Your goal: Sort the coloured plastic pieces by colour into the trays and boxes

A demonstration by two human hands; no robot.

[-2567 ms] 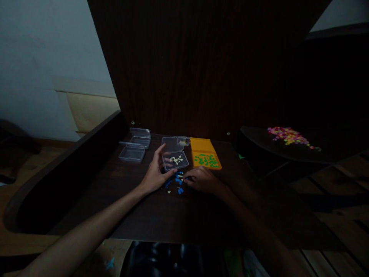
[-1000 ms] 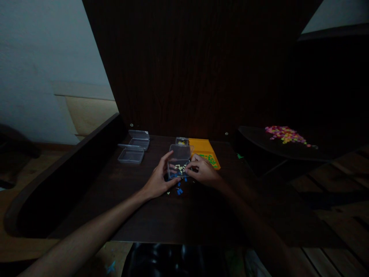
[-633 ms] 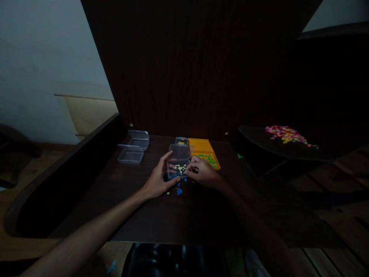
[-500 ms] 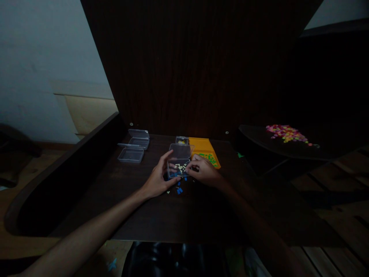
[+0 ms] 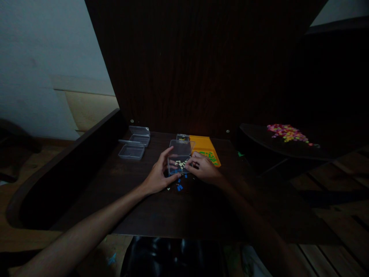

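A small clear plastic box (image 5: 179,166) with its lid raised holds several pale yellow pieces. My left hand (image 5: 158,175) grips the box's left side, thumb on the near edge and fingers curled round the far side. My right hand (image 5: 203,170) holds the box's right edge with pinched fingers. A few blue pieces (image 5: 180,187) and a pale one lie loose on the dark table (image 5: 161,207) just in front of the box.
An orange tray (image 5: 206,148) with green pieces sits right behind my right hand. Two empty clear boxes (image 5: 132,151) lie at the back left. A tiny clear box (image 5: 182,137) stands behind. A pile of pink and yellow pieces (image 5: 286,133) rests on a side shelf.
My right hand left the loose blue pieces and took the box's right edge. The box moved nearer and to the right, over the loose pieces, held between both hands.
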